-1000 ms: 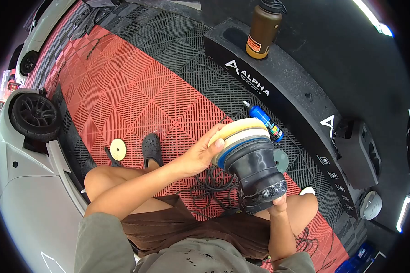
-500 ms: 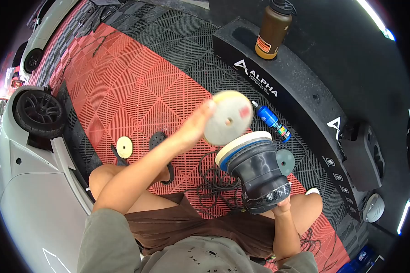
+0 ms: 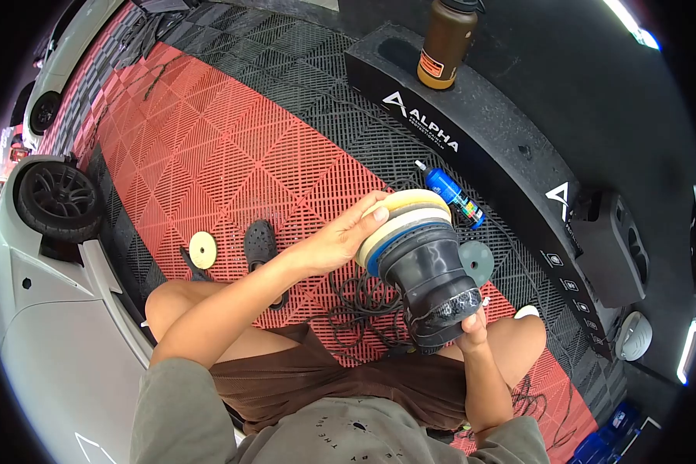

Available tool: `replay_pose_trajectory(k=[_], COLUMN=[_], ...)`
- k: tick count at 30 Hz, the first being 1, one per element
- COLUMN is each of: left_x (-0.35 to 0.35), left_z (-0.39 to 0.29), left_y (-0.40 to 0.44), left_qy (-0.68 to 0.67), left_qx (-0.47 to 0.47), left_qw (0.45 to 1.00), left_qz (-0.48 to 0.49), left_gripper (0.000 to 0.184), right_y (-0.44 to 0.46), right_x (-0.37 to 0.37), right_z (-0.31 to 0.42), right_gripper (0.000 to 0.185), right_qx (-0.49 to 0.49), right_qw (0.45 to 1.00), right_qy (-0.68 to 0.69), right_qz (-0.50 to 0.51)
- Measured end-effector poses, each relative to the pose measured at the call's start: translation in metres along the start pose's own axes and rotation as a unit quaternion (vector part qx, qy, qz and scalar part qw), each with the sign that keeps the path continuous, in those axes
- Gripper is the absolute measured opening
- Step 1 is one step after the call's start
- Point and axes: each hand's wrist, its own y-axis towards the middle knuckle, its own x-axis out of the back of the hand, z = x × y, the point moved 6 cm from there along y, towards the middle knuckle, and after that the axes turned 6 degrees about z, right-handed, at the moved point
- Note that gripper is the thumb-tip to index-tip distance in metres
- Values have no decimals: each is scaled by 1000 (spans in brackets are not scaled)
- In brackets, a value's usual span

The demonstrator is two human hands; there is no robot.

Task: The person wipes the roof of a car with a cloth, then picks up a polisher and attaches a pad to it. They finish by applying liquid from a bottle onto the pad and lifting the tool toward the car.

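My right hand [image 3: 474, 331] is closed around the lower end of a black polisher [image 3: 421, 267], which is tilted with its head upward and away from me. A blue-edged backing plate and a cream layer show at the head. My left hand [image 3: 344, 238] grips a yellow polishing pad [image 3: 414, 199] by its left edge, thumb on the near side. The pad lies against the polisher's head, roughly in line with it. Its underside is hidden, so I cannot tell whether it is attached.
A blue bottle [image 3: 450, 193] and a grey-green pad [image 3: 476, 263] lie right of the polisher. Black cable [image 3: 367, 309] coils below. A yellow pad [image 3: 203, 250] and clog [image 3: 261, 244] are left. A brown flask [image 3: 445, 46] stands on the black ledge [image 3: 487, 131]; a car [image 3: 62, 325] is at left.
My left hand has brought the yellow pad down onto the polisher's head, turning its pale face out of view. The polisher has shifted slightly left and up.
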Motion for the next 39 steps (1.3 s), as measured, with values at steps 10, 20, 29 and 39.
replay_pose_trajectory(k=[10, 20, 29, 39], left_x=[-8, -10, -10, -3], left_z=[1, 16, 15, 10], left_y=[3, 9, 9, 12], left_qy=[4, 12, -4, 15], left_qx=[-3, -20, 3, 40], left_qw=[1000, 1000, 1000, 999], left_qz=[-3, -7, 1, 24], left_gripper=[52, 59, 59, 57], right_y=[-3, -3, -3, -3], right_x=[8, 11, 15, 14], right_z=[-2, 4, -6, -8], right_gripper=[91, 93, 93, 93], right_qx=[-2, 2, -10, -16], right_qw=[999, 999, 999, 998], right_qy=[18, -42, -49, -59], right_qz=[29, -7, -5, -4])
